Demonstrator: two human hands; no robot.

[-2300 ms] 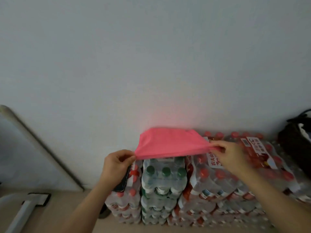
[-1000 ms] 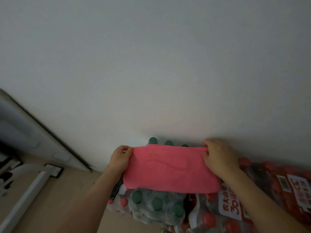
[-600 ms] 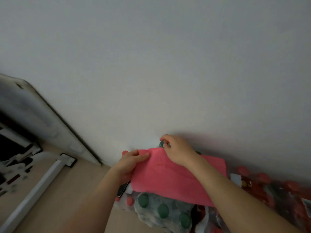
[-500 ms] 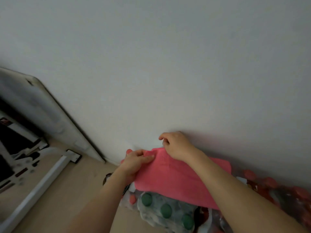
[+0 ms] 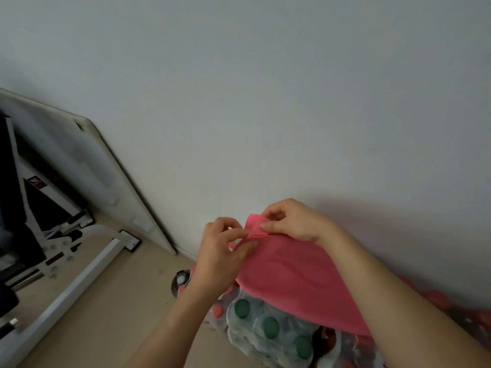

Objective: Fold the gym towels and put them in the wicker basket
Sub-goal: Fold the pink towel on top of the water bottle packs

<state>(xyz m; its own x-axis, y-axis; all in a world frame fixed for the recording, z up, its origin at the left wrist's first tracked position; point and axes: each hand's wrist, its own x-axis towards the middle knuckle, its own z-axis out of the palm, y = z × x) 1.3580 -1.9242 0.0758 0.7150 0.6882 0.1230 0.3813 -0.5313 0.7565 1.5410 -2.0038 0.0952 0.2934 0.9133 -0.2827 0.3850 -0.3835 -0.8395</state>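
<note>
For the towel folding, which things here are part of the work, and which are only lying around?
Job:
pink towel
left hand and right hand, both pinching its corner
(wicker basket not in view)

Lying about:
green-capped bottle pack under the towel
red-capped bottles
white board leaning on the wall
white frame on the floor

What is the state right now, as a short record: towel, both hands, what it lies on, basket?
towel: pink towel, draped over the bottle packs
left hand: left hand pinches the towel's left edge
right hand: right hand pinches the top corner, close beside the left
support: shrink-wrapped packs, green caps showing
wicker basket: not in view
floor, left: white frame
</note>
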